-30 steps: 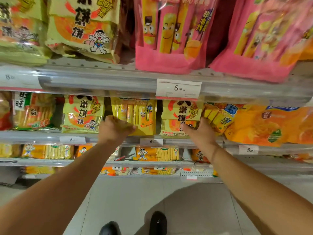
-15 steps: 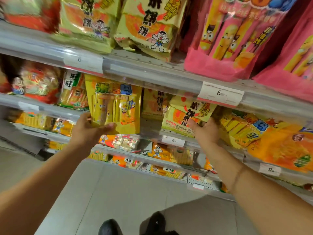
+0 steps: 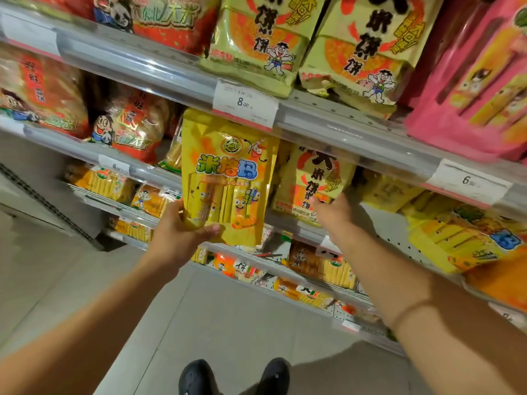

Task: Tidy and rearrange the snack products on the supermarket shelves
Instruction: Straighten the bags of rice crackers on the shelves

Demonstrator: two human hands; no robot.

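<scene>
My left hand (image 3: 182,232) grips the bottom of a yellow snack bag (image 3: 228,178) with blue and green lettering and holds it upright in front of the middle shelf (image 3: 296,226). My right hand (image 3: 332,213) reaches to a green-yellow rice cracker bag (image 3: 316,178) standing on that shelf, fingers touching its lower edge. Whether those fingers curl round the bag is hidden from view.
Green-yellow cracker bags (image 3: 285,38) and pink bags (image 3: 479,81) fill the upper shelf. Red bags (image 3: 128,121) stand left on the middle shelf, yellow bags (image 3: 462,240) lie right. Lower shelves (image 3: 313,277) hold orange packs. Price tags (image 3: 245,105) line the rails. My shoes (image 3: 233,376) stand on the tiled floor.
My left hand has pulled the yellow bag off the middle shelf and raised it out in front. The view has swung left and closer. My right hand stays at the cracker bag.
</scene>
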